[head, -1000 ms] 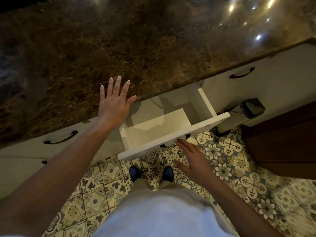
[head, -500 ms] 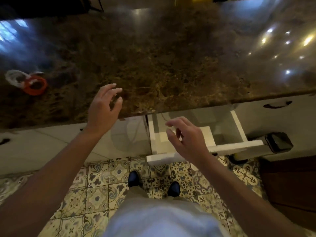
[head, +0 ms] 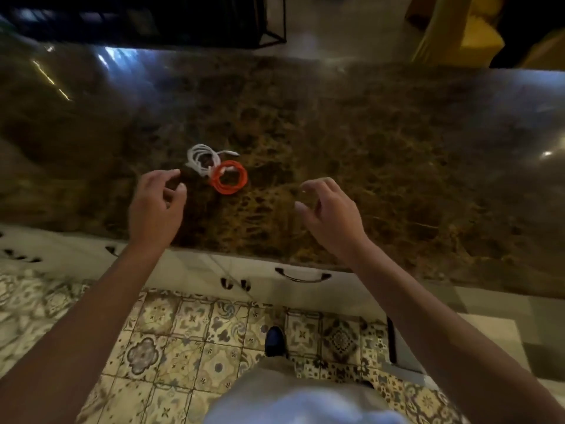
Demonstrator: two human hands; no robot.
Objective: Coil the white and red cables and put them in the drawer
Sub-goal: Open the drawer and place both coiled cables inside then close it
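A: We see the white cable [head: 202,159] and red cable [head: 229,178] both coiled on the marble counter [head: 382,166], touching, red at white's 4 o'clock.

B: Hands?

A: Left hand [head: 156,206] at 7 o'clock of the coils, fingers curled, empty, near the white one but apart. Right hand [head: 331,214] at 4 o'clock, fingers spread, empty, farther off.

B: Below the counter?

A: At 6 o'clock we get white drawer fronts, one dark handle [head: 302,275], patterned floor tiles [head: 189,347], one dark shoe [head: 274,341]. View is blurred.
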